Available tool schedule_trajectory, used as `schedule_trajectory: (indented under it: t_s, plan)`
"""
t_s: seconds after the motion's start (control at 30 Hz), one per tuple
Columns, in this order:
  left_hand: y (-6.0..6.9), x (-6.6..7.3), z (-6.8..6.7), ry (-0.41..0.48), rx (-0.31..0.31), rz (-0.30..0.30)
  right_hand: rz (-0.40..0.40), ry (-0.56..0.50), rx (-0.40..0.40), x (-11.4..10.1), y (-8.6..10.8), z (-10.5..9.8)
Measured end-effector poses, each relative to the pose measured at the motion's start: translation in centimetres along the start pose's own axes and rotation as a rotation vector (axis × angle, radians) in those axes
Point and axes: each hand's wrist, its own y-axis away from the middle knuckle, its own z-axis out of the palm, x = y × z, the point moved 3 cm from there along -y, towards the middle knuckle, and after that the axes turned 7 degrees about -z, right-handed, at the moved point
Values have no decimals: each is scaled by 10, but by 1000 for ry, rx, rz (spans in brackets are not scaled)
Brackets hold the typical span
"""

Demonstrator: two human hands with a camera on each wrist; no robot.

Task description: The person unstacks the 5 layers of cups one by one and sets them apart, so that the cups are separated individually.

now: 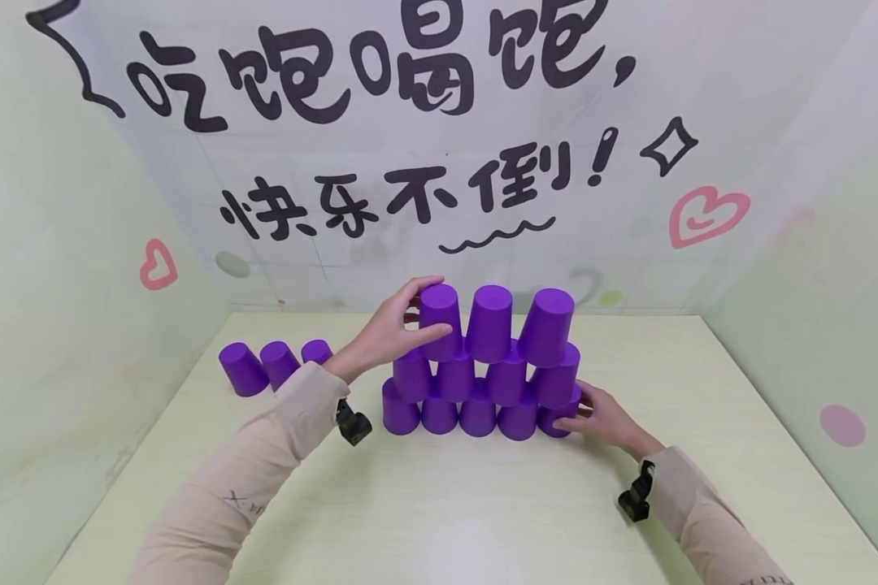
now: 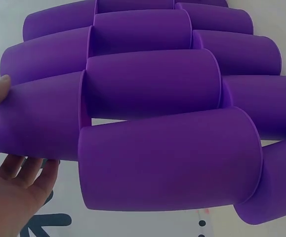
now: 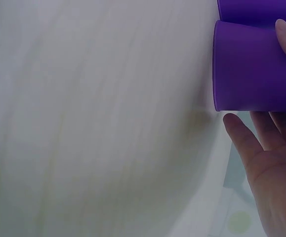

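Note:
Purple cups stand upside down in a three-tier wall on the table: several in the bottom row, several in the middle row, three on top. My left hand (image 1: 395,325) grips the leftmost top cup (image 1: 440,321), thumb on its near side and fingers round the far side. In the left wrist view that cup (image 2: 39,118) lies between thumb and fingers. At the lower right, my right hand (image 1: 606,416) holds the end cup of the bottom row (image 1: 556,416). The right wrist view shows the thumb on this cup (image 3: 256,69), with the fingers along its other side.
Three more upside-down purple cups stand to the left, the nearest to the wall being a cup (image 1: 316,351) partly hidden by my left arm. Behind the table (image 1: 439,504) rises a white printed backdrop (image 1: 380,268), with side panels at left and right.

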Motion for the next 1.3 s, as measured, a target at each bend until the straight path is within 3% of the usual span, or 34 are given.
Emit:
schedule_trajectory:
  t_s: [0.13,0.33,0.63,0.83,1.13,1.3]
  plan:
    - [-2,-6,0,10,12,12,-6,0,-1,0,-1,1]
    - [-1,-3,-2,13,17,0,0,3,7,0,-1,1]
    - [15,39,-24,6,35,-10,6,8,9,1,-1,1]
    - [27,47,-45,-49,81,-34,4,14,8,1,-1,1]
    - [43,36,-77,-58,153,-66,9,14,6,4,-1,1]
    - [48,7,-89,-54,185,-110,7,16,8,4,-1,1]
